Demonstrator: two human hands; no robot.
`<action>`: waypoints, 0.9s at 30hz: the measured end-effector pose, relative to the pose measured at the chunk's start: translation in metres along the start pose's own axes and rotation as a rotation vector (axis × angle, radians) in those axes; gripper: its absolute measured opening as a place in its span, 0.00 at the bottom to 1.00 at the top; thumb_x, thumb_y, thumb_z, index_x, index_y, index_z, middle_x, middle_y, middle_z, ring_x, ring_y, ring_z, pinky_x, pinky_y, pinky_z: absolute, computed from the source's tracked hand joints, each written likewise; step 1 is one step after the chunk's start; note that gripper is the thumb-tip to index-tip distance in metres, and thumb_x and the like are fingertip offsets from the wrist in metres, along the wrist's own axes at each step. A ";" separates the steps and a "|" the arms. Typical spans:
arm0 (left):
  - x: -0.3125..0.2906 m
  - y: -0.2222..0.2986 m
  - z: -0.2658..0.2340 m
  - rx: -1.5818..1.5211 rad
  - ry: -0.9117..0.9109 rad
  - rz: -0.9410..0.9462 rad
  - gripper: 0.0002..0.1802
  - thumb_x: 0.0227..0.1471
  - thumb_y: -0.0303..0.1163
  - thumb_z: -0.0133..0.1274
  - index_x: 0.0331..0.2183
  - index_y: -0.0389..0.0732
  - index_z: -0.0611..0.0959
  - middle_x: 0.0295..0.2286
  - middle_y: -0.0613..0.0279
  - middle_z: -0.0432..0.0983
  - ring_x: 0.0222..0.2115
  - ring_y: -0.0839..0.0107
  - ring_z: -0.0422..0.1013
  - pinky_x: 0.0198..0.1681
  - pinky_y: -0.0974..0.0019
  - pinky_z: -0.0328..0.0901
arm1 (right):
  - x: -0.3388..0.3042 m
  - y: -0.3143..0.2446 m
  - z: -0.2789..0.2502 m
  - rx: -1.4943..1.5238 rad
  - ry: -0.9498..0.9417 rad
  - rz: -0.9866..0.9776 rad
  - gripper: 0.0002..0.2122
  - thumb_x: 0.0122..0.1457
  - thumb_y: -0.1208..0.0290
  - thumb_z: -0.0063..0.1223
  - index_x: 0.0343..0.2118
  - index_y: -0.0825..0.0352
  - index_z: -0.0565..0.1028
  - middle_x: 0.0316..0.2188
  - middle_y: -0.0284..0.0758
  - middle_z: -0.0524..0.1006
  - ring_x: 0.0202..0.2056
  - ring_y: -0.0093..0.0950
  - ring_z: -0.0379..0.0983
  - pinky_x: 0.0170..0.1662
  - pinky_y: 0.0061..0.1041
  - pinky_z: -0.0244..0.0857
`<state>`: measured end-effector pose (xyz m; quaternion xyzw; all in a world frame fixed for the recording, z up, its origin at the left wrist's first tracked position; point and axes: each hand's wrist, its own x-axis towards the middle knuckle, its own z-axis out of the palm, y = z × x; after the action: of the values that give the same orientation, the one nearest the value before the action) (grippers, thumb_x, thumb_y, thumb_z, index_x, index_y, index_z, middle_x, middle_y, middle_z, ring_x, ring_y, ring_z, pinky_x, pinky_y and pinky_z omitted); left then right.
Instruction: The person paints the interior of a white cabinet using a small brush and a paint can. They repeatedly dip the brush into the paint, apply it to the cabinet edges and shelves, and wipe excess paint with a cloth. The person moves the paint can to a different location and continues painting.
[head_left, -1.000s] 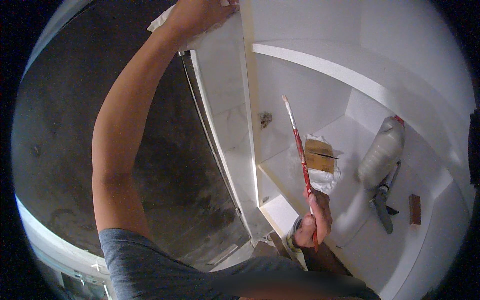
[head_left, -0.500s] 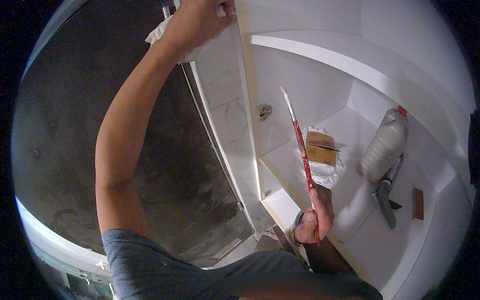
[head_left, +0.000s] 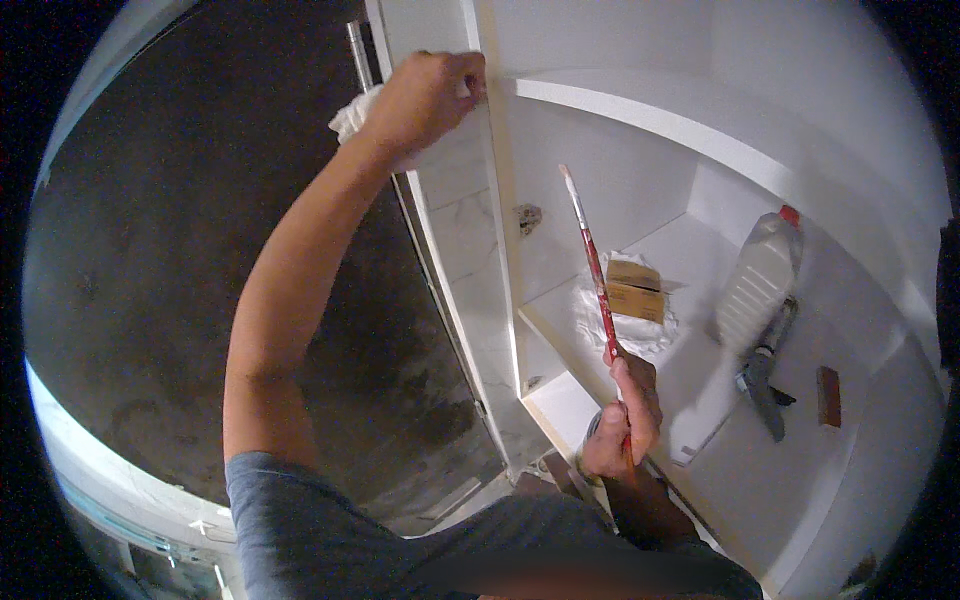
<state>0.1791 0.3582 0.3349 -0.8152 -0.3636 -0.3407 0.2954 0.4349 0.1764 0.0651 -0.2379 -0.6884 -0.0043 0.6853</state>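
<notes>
My left hand (head_left: 425, 105) is closed on a crumpled white cloth (head_left: 350, 117), which bulges out beside the wrist. Its fingertips pinch at the edge of a white upright panel (head_left: 497, 170), and a bit of white shows between them. In my right hand (head_left: 628, 415) is a slim paintbrush (head_left: 597, 275) with a paint-flecked red handle and metal ferrule. Its pale bristles point up and away, apart from any surface. Just beyond that hand, folded brown sandpaper (head_left: 636, 290) lies on a white rag (head_left: 640, 332) on the white shelf.
Right of the brush, a clear plastic bottle (head_left: 762, 275) with a red cap leans over a grey-handled tool (head_left: 765, 395). A reddish-brown block (head_left: 828, 397) lies farther right. A curved white ledge (head_left: 650, 120) runs above. On the left is dark flooring (head_left: 170, 300), beside a metal rod (head_left: 358, 55).
My left hand has come nearer along the panel's edge, bringing the cloth with it. My right hand keeps the paintbrush almost where it was. The view has shifted slightly.
</notes>
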 end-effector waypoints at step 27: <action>-0.502 0.245 0.132 -2.313 0.706 -1.623 0.28 0.62 0.54 0.39 0.44 0.39 0.78 0.37 0.54 0.79 0.39 0.53 0.76 0.46 0.50 0.72 | -0.024 -0.023 0.001 0.039 -0.480 0.170 0.15 0.62 0.75 0.46 0.49 0.75 0.75 0.43 0.53 0.80 0.37 0.35 0.81 0.44 0.32 0.74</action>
<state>0.1656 0.1209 -0.1875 -0.0431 -0.1530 -0.6856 -0.7104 0.4249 0.1486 0.0500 -0.2756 -0.8089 0.1234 0.5045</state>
